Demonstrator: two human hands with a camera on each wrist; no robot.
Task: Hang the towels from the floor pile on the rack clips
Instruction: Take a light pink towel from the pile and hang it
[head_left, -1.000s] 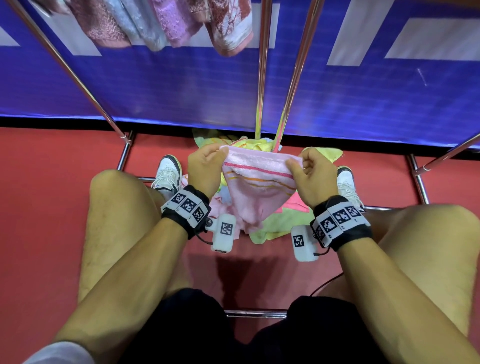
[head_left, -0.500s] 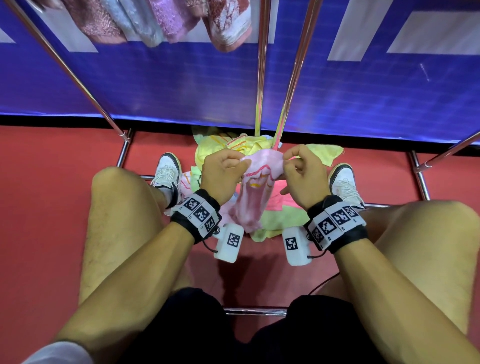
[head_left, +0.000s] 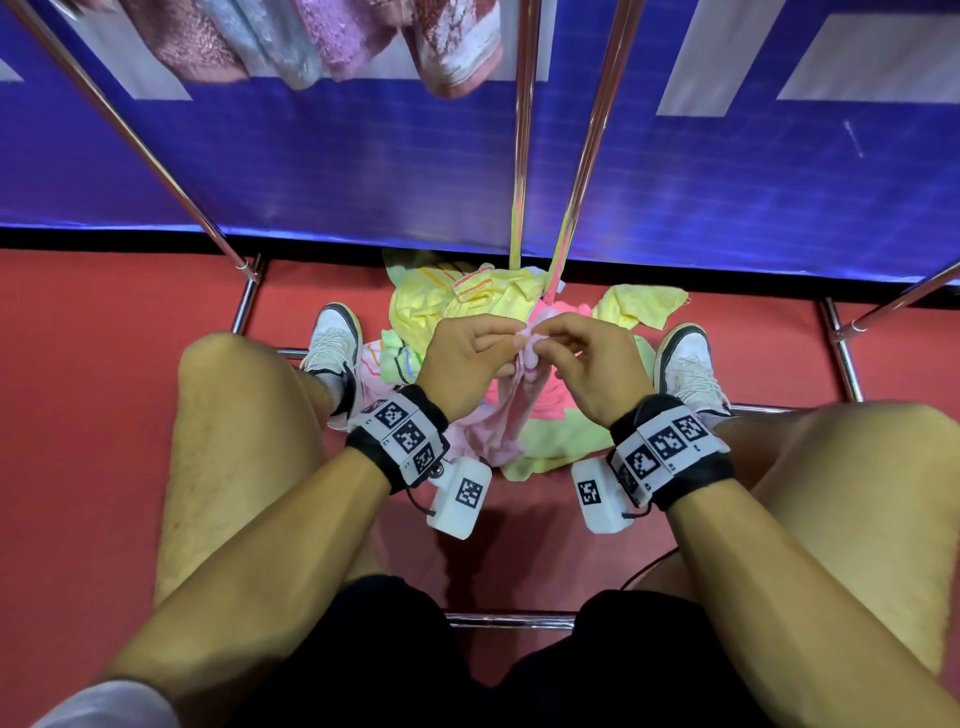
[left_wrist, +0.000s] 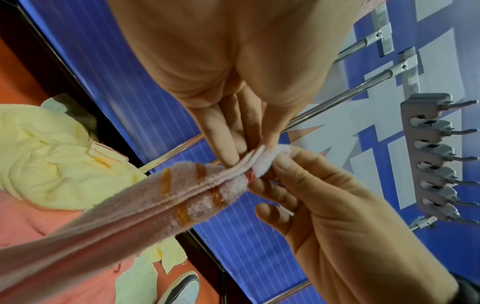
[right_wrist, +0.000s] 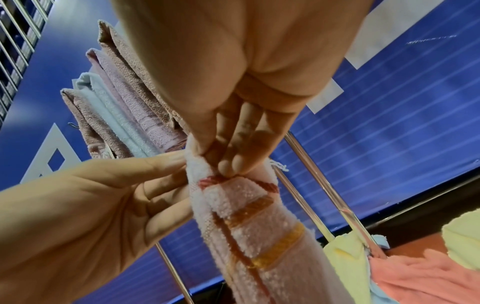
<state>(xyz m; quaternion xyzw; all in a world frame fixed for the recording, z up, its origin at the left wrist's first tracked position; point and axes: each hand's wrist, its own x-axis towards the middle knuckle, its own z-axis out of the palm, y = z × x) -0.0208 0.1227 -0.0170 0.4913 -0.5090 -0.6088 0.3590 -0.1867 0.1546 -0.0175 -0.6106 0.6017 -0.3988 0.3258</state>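
Pale pink terry towel with orange and yellow stripes: centre frame, bunched lengthwise, top end pinched by left hand and right hand, fingertips meeting. Floor pile of yellow, green and pink towels: red floor, beneath hands. Grey rack clip bar: right of left-wrist frame. Hung towels: upper left.

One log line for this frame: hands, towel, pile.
left hand: pinches pink striped towel | right hand: pinches same bunched edge | floor pile: remains | clipped: not yet
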